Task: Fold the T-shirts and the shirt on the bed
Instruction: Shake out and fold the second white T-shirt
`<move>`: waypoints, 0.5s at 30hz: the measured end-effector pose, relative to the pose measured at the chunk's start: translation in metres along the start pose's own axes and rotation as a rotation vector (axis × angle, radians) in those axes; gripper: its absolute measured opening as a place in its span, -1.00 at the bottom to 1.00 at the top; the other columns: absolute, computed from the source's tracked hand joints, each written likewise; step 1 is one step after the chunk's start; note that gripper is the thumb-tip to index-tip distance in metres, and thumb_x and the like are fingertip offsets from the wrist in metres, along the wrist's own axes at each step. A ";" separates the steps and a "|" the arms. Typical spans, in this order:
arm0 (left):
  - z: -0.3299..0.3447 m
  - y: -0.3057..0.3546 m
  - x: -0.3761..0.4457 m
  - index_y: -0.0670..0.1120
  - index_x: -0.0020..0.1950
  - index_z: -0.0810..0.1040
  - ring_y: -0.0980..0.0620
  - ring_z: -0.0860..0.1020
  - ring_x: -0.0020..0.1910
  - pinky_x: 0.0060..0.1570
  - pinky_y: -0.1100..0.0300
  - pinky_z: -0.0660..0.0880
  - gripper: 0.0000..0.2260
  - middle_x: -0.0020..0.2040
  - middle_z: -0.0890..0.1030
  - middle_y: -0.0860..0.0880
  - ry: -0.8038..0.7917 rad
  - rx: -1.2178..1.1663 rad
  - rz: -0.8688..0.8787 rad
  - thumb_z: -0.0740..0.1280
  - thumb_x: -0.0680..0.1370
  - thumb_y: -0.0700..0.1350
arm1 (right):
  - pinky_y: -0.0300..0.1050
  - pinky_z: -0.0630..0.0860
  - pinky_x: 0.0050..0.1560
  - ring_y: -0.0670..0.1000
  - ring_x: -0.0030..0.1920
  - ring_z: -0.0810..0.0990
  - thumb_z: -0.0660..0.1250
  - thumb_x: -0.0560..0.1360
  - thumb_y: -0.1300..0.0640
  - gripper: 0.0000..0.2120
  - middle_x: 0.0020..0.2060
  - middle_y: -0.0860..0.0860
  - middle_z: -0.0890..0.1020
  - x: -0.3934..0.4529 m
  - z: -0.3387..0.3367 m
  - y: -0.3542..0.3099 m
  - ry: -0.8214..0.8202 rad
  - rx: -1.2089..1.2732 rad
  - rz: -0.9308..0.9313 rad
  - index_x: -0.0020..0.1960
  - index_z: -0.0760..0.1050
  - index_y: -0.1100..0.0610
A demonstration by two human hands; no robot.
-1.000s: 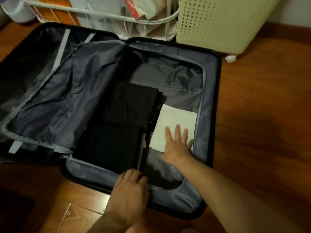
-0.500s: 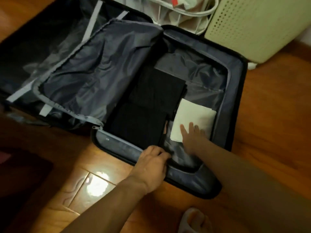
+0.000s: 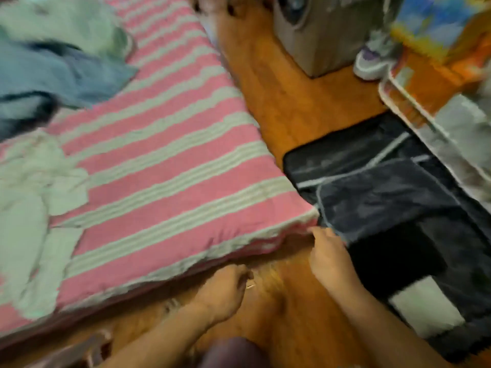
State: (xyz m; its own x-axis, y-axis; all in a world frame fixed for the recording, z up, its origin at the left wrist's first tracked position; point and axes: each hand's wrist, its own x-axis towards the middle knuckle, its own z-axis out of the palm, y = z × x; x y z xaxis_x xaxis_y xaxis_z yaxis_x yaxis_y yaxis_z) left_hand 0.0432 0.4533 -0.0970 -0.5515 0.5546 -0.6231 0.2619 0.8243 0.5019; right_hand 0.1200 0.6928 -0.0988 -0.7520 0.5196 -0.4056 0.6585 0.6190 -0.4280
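My left hand [image 3: 225, 285] hangs low over the wooden floor [image 3: 273, 96], just off the near edge of the bed [image 3: 164, 166], its fingers curled in with nothing between them that I can make out through the blur. My right hand [image 3: 328, 257] is a little further on, fingers loosely bent and holding nothing, its fingertips at the corner of the bed's pink and pale striped cover. To the right of that hand the open suitcase [image 3: 393, 192] lies on the floor, with dark folded clothes [image 3: 396, 258] and a white folded piece [image 3: 425, 306] inside. On the bed, a pale green garment [image 3: 29, 208] lies crumpled at my near left. Beyond it a blue garment [image 3: 61, 78] is heaped, and another pale green garment [image 3: 66, 25] lies at the far corner. None of them looks folded. Past the suitcase stand a white wire rack [image 3: 414, 115], a sneaker [image 3: 372, 65] and a grey box [image 3: 326, 35].
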 end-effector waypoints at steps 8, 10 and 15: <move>-0.163 -0.150 -0.250 0.03 0.10 0.65 0.06 0.61 -0.05 0.00 0.10 0.54 -0.87 0.00 0.67 0.06 0.563 -0.588 -0.413 0.31 0.64 -0.11 | -0.03 0.46 0.24 0.17 0.27 0.55 0.12 0.54 0.39 -0.56 0.24 0.11 0.61 -0.078 -0.003 -0.364 -0.320 -0.066 -0.506 0.33 0.52 0.13; -0.171 -0.203 -0.281 0.00 0.06 0.65 0.05 0.60 -0.14 -0.17 0.17 0.49 -0.86 -0.05 0.68 0.02 0.620 -0.742 -0.527 0.31 0.64 -0.16 | -0.08 0.45 0.25 0.12 0.27 0.54 0.12 0.56 0.37 -0.57 0.26 0.06 0.61 -0.099 0.032 -0.427 -0.407 -0.096 -0.507 0.34 0.53 0.11; -0.179 -0.351 -0.250 -0.03 0.11 0.57 -0.07 0.59 0.03 0.00 0.12 0.47 -0.88 -0.02 0.63 -0.04 0.581 -0.920 -0.770 0.31 0.60 -0.17 | -0.14 0.40 0.25 0.07 0.28 0.51 0.11 0.63 0.31 -0.64 0.30 0.06 0.57 -0.106 0.157 -0.532 -0.581 -0.143 -0.401 0.35 0.50 0.14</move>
State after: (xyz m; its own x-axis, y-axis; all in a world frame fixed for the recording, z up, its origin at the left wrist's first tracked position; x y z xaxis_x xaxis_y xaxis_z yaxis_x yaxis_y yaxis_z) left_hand -0.0524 0.0052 -0.0100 -0.6322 -0.3330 -0.6996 -0.7666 0.3999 0.5025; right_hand -0.1460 0.2156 0.0455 -0.7721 -0.1364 -0.6207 0.2950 0.7882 -0.5401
